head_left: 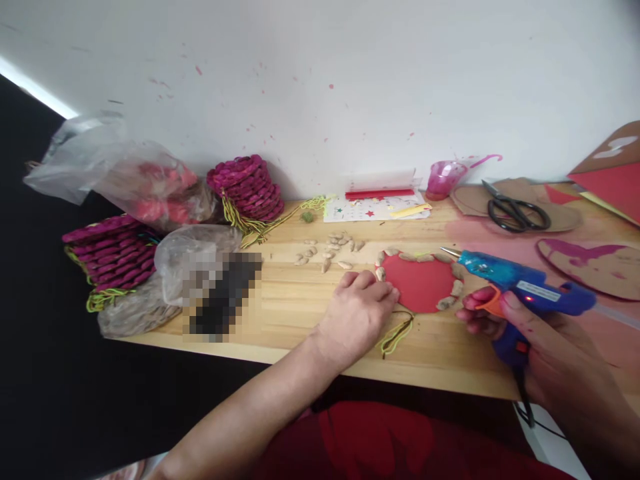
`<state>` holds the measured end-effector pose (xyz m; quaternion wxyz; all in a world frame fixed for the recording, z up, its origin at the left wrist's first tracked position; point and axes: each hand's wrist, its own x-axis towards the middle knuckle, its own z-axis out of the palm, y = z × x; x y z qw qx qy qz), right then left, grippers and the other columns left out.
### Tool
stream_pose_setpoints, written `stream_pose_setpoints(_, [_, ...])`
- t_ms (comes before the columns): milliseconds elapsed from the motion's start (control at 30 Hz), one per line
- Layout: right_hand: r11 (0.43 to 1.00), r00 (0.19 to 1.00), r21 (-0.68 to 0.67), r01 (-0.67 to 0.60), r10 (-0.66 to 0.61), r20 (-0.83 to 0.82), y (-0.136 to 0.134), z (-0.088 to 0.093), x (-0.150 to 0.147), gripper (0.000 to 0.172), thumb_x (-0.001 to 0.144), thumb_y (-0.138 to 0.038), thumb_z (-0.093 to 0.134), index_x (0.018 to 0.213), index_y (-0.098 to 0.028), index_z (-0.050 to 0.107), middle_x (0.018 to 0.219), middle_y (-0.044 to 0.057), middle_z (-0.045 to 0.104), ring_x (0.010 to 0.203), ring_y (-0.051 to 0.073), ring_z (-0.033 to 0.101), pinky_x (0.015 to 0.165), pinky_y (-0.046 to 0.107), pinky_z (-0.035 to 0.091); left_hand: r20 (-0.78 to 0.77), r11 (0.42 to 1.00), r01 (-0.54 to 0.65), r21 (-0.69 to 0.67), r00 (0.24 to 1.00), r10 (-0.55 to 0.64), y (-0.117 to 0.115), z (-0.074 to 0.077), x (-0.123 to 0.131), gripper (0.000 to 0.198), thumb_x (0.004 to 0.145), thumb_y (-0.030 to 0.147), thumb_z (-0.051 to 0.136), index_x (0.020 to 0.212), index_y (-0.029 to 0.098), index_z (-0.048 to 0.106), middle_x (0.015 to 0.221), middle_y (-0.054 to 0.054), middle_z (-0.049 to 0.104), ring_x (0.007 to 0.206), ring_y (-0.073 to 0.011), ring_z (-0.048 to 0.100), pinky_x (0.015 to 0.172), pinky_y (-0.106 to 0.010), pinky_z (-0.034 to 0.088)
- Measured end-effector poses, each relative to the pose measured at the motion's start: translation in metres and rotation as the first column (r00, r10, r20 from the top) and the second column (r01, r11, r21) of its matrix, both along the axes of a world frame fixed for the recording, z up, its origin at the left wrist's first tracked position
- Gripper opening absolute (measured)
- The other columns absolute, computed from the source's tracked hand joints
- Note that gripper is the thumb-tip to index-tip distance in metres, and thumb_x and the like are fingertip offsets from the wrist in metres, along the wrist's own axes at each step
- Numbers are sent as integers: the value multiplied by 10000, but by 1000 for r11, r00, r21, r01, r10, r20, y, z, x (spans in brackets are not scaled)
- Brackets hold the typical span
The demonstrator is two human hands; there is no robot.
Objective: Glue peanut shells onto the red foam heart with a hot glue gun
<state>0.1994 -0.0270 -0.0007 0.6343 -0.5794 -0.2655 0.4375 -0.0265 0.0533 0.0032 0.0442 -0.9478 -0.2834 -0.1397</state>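
My right hand (537, 350) is wrapped around a blue hot glue gun (525, 283), fingers at its orange trigger; a small red light glows on its side. The gun's metal nozzle points left, over the upper right rim of a red round disc (420, 283). Beige shell-like pieces (456, 290) line much of that disc's edge. At the disc's left rim my left hand (357, 310) is closed, fingers curled down; whatever lies beneath the fingertips is hidden. Several loose beige pieces (327, 253) are scattered on the wooden table (295, 313), left of the disc.
Black-handled scissors (517, 210) lie on cardboard at the back right, near a pink cup (444, 179). Purple woven baskets (247, 190) and plastic bags (150, 180) crowd the left. A yellow-green yarn loop (399, 335) lies before the disc. The glue gun's cord (523, 400) hangs over the front edge.
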Motion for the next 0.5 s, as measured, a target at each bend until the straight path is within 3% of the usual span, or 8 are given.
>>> stream_pose_setpoints(500, [1000, 1000, 4, 15, -15, -6, 0, 2, 0, 348, 582, -508, 913, 741, -227, 784, 801, 56, 734, 700, 206, 703, 545, 232, 583, 37, 1000, 25, -15, 999, -25, 1, -1, 0, 218, 982, 223, 595, 1168, 152, 683, 1114, -23, 739, 978, -226, 588, 836, -351, 483])
